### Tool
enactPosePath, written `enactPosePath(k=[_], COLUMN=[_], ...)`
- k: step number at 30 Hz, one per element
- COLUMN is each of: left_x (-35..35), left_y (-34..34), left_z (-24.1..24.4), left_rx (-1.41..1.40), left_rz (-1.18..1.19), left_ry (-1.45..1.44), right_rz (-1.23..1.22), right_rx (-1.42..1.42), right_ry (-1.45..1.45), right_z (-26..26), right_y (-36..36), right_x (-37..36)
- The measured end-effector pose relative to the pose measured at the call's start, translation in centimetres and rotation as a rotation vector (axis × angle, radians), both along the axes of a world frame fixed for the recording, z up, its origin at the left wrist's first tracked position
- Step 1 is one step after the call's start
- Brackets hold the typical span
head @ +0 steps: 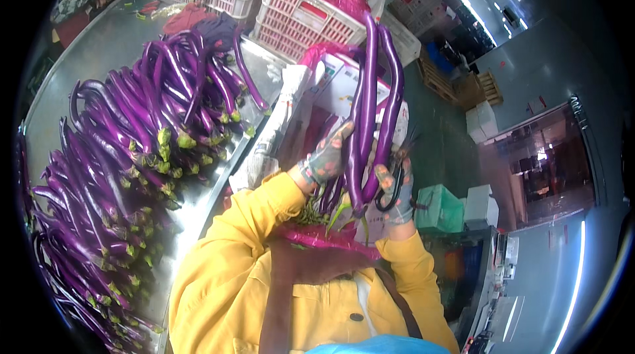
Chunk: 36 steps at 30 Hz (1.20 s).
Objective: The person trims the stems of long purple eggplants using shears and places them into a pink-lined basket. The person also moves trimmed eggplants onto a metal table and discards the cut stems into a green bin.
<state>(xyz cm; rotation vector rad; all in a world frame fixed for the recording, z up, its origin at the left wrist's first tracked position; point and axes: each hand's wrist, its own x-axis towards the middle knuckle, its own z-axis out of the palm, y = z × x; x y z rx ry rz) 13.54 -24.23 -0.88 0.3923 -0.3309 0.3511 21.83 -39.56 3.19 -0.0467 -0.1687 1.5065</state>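
Observation:
Several long purple eggplants (366,106) stand nearly upright between my two hands, stem ends down. My left hand (330,153), in a patterned grey glove, is closed around them from the left. On the other side my right hand (399,190), gloved alike, steadies the eggplants and grips black-handled scissors (395,194); their blades are blurred. Below my hands are a pink plastic bag (337,239) and green stem trimmings (313,215). A large pile of long eggplants (149,101) covers much of the metal table (191,222) to my left, stems facing me.
White slatted crates (307,19) stand beyond the table, one holding pink plastic. A printed carton (342,88) and wrapped white paper (283,111) lie just ahead. At the right are a green-lined bin (439,209), white boxes (481,205) and wooden pallets (436,79).

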Motion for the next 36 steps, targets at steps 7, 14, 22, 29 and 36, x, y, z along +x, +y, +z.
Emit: enactPosePath(k=[7,14,22,29,36], left_x=[-0.5,-0.3,0.9,0.6,0.4], left_y=[1.2,1.7,4.2,4.7,4.4], left_z=[0.9,0.2,-2.3,-1.7,-1.8], left_rx=[0.247,0.140,0.054,-0.238,-0.311], left_rz=[0.081,0.029,0.134,-0.039,-0.145], left_ry=[0.329,0.432,0.513,0.139,0.041], right_rz=[-0.199,-0.136,0.441,0.696,0.940], right_rx=[-0.271,-0.407,-0.412,-0.619,-0.588], right_ry=[-0.290,-0.419,0.524,1.028,1.325], right_z=[-2.5,-2.7,-0.2,-3.6,-4.6], right_y=[0.4,1.1,-3.8,-9.5,-7.2], right_x=[1.7,1.6,1.5,2.4,2.3])
